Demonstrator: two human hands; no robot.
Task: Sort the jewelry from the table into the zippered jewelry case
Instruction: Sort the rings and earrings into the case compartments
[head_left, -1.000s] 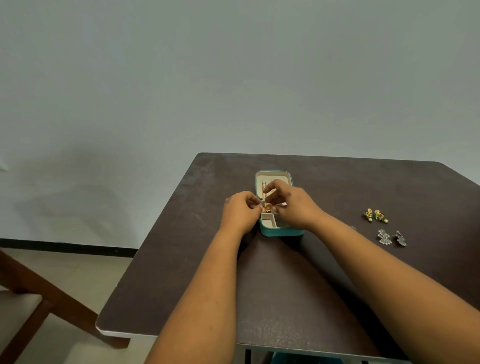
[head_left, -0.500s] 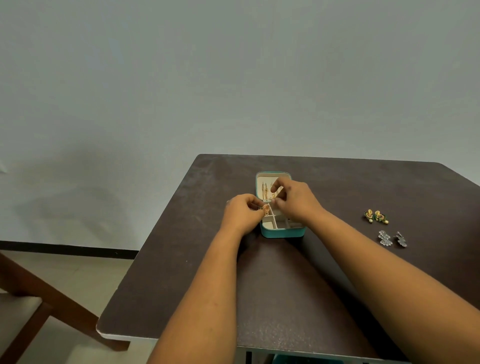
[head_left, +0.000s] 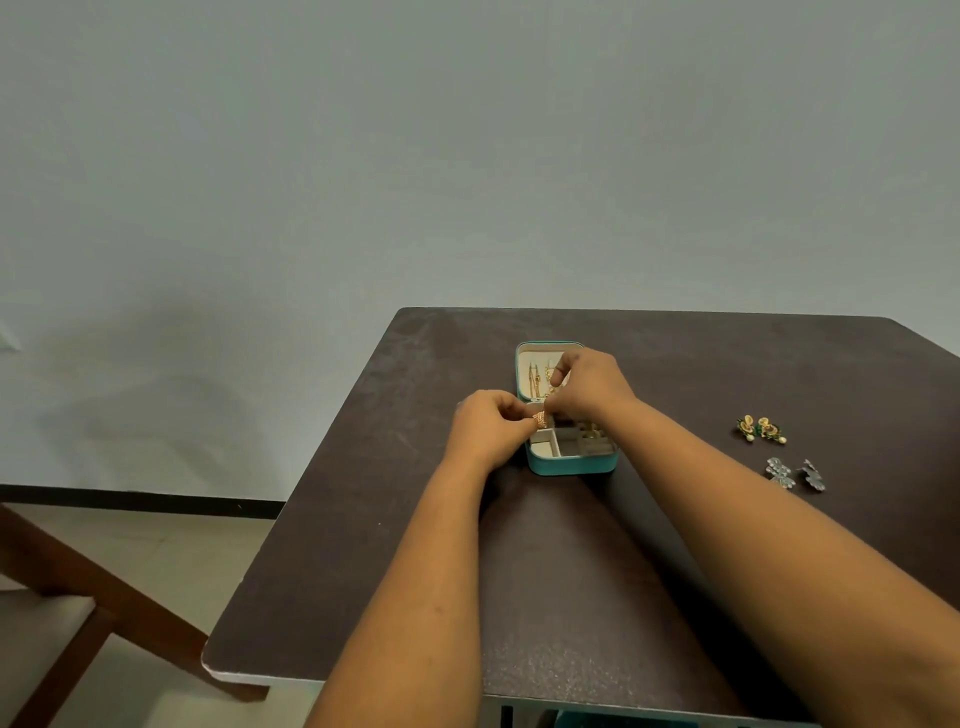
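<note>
A small teal jewelry case (head_left: 571, 464) lies open on the dark table (head_left: 597, 571), its cream lid holding thin gold pieces and its tray split into compartments. My left hand (head_left: 488, 431) pinches a gold earring (head_left: 541, 419) at the case's left edge. My right hand (head_left: 587, 384) hovers over the case where lid meets tray, fingers curled and pinching something small that I cannot make out. A gold and green earring pair (head_left: 761, 429) and a silver earring pair (head_left: 795, 474) lie on the table to the right.
A wooden chair (head_left: 57, 613) stands at the lower left beside the table. The table's left edge and near-left corner (head_left: 213, 667) are close to my left forearm. A plain grey wall is behind.
My right hand has shifted slightly back toward the lid, uncovering more of the tray. My left hand has kept the gold earring at the case's left edge.
</note>
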